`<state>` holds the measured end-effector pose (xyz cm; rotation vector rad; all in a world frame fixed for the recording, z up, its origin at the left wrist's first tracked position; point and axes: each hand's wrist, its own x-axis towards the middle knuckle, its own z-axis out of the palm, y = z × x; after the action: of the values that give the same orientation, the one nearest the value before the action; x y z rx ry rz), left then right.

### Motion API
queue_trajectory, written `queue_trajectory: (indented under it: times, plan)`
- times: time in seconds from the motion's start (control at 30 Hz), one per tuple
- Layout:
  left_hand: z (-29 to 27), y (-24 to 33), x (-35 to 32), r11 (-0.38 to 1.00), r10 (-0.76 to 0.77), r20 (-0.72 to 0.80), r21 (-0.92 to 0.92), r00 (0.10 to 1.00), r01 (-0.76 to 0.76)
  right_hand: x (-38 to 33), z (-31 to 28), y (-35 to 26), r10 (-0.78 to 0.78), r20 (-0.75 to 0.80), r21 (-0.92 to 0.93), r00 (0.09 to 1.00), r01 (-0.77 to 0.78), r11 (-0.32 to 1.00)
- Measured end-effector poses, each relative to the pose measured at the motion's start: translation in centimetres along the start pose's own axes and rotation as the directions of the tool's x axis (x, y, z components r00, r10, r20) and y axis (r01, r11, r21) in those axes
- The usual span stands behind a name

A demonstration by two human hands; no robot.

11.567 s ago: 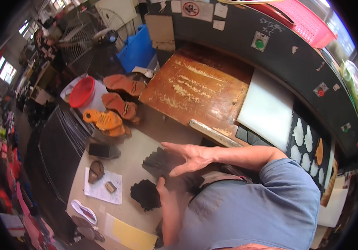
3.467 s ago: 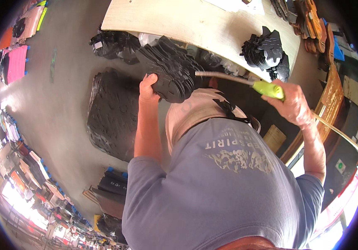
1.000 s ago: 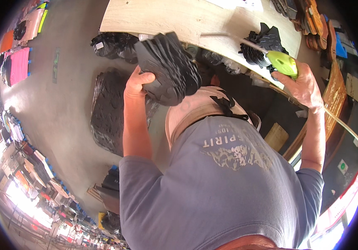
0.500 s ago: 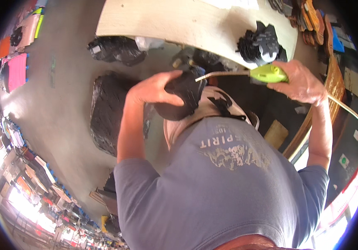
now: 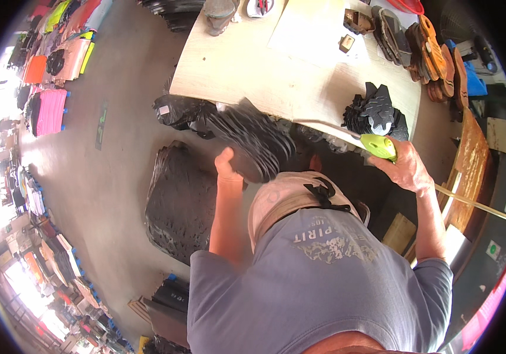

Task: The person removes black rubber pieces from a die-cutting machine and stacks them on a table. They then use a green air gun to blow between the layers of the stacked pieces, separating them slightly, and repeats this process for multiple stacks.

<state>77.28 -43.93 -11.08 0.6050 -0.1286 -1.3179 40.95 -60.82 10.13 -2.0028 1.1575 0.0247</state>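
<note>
A fanned stack of thin black cut pieces (image 5: 250, 141) is in my left hand (image 5: 228, 168), blurred by motion; the thumb shows and the other fingers are hidden behind the stack. My right hand (image 5: 409, 168) is closed around a yellow-green air blow gun (image 5: 379, 146). Its long thin bent nozzle points left, along the near edge of the table (image 5: 235, 71), and a pale hose (image 5: 471, 202) trails off to the right. Close to the gun, on the table's right corner, lies a pile of black cut pieces (image 5: 377, 109).
Beside my left arm stands a big black plastic-wrapped bundle (image 5: 179, 200). Black bags (image 5: 176, 112) lie under the table edge. Shoe soles (image 5: 433, 50) stand upright at the back right, by a wooden board (image 5: 471, 153). Coloured sheet stacks (image 5: 49, 112) line the far left.
The black stack has fanned out and swung toward the table edge, with my left hand lower on it. The blow gun's nozzle has moved off the stack. The view has shifted, showing more table.
</note>
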Motion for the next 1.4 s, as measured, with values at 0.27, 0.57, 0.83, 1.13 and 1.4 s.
queue_trajectory:
  times: [0.27, 0.57, 0.83, 1.13, 1.4]
  plan:
    - [5.9, -0.9, 4.8, 0.893, 0.289, 0.098, -0.386, 0.952, -0.231, -2.5, 2.4, 1.7, -0.138, -0.162, -0.19, 0.977, 0.106, 0.976]
    - [10.5, -0.1, 5.5, 0.882, 0.13, -0.118, -0.44, 0.984, -0.17, -1.0, 2.8, 0.5, -0.111, -0.187, 0.029, 0.976, 0.119, 0.993]
    - [9.1, 0.0, 5.3, 0.83, 0.198, 0.08, -0.544, 0.977, -0.124, -0.6, 2.0, 0.3, -0.177, -0.157, -0.038, 0.972, 0.173, 0.984]
    - [12.6, -0.4, 6.3, 0.835, 0.202, -0.158, -0.489, 0.967, -0.254, 0.0, 3.4, 0.4, -0.244, -0.164, -0.228, 0.956, 0.204, 0.952]
    - [14.1, -2.5, 6.8, 0.844, 0.126, -0.138, -0.506, 0.982, -0.179, -0.5, 3.3, 2.4, -0.142, -0.271, -0.074, 0.952, 0.126, 0.989]
